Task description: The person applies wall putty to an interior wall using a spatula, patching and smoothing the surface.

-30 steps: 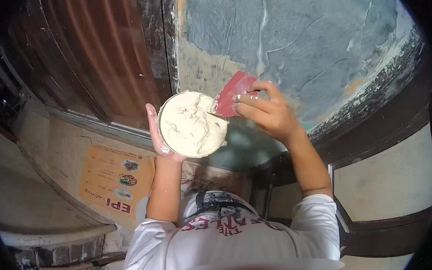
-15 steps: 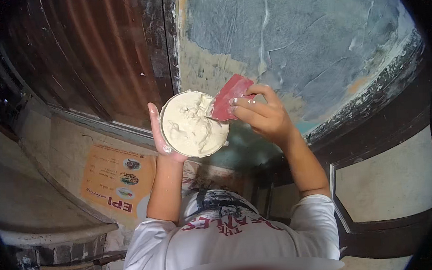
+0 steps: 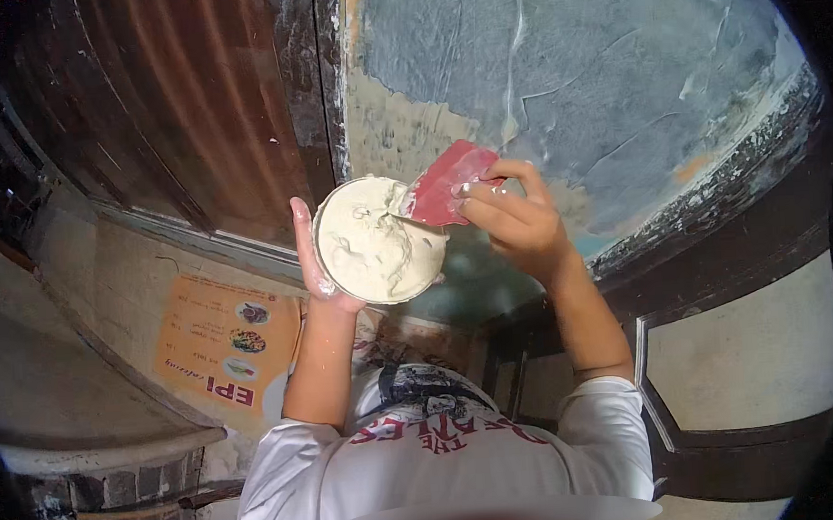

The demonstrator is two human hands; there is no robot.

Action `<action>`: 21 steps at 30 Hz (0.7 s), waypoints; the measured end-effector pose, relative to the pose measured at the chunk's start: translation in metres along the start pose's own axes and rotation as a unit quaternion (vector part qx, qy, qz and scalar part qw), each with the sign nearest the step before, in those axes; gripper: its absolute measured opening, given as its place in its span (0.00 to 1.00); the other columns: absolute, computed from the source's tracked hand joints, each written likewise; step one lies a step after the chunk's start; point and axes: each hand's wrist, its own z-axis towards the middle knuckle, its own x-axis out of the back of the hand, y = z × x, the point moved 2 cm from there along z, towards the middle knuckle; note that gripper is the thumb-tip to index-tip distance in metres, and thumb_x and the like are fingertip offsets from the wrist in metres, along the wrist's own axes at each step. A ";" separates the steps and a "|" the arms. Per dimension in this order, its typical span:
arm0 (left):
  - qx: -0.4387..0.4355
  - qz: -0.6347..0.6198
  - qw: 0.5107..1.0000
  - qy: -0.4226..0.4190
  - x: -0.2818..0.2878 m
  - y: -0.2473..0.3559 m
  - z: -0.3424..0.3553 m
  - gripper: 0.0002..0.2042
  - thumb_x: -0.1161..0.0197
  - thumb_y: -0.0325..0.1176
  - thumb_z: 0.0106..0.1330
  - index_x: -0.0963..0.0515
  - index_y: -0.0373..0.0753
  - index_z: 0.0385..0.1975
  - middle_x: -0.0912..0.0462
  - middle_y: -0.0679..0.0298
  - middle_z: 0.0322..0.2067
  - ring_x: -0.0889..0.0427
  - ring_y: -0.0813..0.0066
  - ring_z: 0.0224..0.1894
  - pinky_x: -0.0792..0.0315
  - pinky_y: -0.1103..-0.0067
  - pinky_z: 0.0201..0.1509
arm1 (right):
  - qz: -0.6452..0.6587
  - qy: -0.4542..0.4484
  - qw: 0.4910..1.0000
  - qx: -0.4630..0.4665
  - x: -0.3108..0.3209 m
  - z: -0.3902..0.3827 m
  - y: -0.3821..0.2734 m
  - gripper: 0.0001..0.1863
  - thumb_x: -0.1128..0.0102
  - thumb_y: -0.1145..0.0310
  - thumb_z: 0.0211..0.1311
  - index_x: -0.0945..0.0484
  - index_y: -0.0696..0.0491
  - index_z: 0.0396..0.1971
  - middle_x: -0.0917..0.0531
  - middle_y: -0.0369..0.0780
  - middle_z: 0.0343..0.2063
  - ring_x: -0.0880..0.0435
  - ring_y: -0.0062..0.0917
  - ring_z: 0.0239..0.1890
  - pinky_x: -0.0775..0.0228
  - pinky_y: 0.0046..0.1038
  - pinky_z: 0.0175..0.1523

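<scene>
My left hand [image 3: 313, 257] holds up a round tub [image 3: 319, 230] from below and the left, its thumb along the rim and most fingers hidden underneath. Thick cream-white putty [image 3: 373, 248] fills the tub to the top, with a rough, lumpy surface. Between the thumb and fingers of my right hand [image 3: 519, 217] is a flat red scraper [image 3: 457, 176], smeared with white. Its left edge touches the putty at the tub's right side, and a little putty clings there. White smears also mark the fingertips of both hands.
Ahead stands a wall with patchy grey-blue coating [image 3: 557, 70] and bare beige areas. A dark brown wooden door [image 3: 179, 112] is to its left. An orange poster [image 3: 214, 344] lies at lower left, near a curved ledge [image 3: 104, 455]. Dark-framed panels [image 3: 747, 354] stand at right.
The red scraper has shifted slightly right and turned flatter at the putty's edge. The tub has moved a touch to the right with my left hand.
</scene>
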 end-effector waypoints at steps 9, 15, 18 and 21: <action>-0.032 0.031 0.998 0.042 0.010 0.010 0.003 0.45 0.56 0.72 0.69 0.30 0.31 0.65 0.24 0.46 0.61 0.22 0.49 0.61 0.28 0.53 0.65 | 0.027 -0.039 0.999 0.000 -0.002 -0.001 -0.005 0.13 0.32 0.72 0.46 0.16 0.47 0.36 0.15 0.29 0.39 0.19 0.34 0.46 0.25 0.35 0.51; -0.028 0.038 0.998 0.028 0.014 0.008 0.005 0.44 0.56 0.71 0.69 0.30 0.31 0.64 0.23 0.46 0.61 0.22 0.50 0.61 0.28 0.54 0.65 | 0.051 -0.038 0.998 -0.002 -0.007 0.003 -0.011 0.14 0.31 0.71 0.46 0.16 0.47 0.36 0.15 0.29 0.38 0.19 0.33 0.46 0.25 0.35 0.52; -0.032 0.028 0.997 0.062 0.014 0.007 0.006 0.44 0.54 0.71 0.69 0.30 0.29 0.64 0.25 0.44 0.62 0.22 0.46 0.60 0.28 0.54 0.65 | 0.063 -0.035 0.997 0.000 -0.010 0.006 -0.011 0.14 0.30 0.71 0.45 0.16 0.47 0.37 0.15 0.29 0.38 0.19 0.32 0.46 0.25 0.35 0.52; -0.017 0.005 1.000 0.017 0.014 0.006 0.005 0.44 0.54 0.70 0.69 0.29 0.29 0.63 0.24 0.44 0.61 0.21 0.47 0.59 0.28 0.54 0.65 | 0.068 -0.018 0.998 0.000 -0.011 0.006 -0.012 0.15 0.30 0.73 0.44 0.16 0.48 0.37 0.15 0.29 0.39 0.19 0.33 0.46 0.25 0.34 0.52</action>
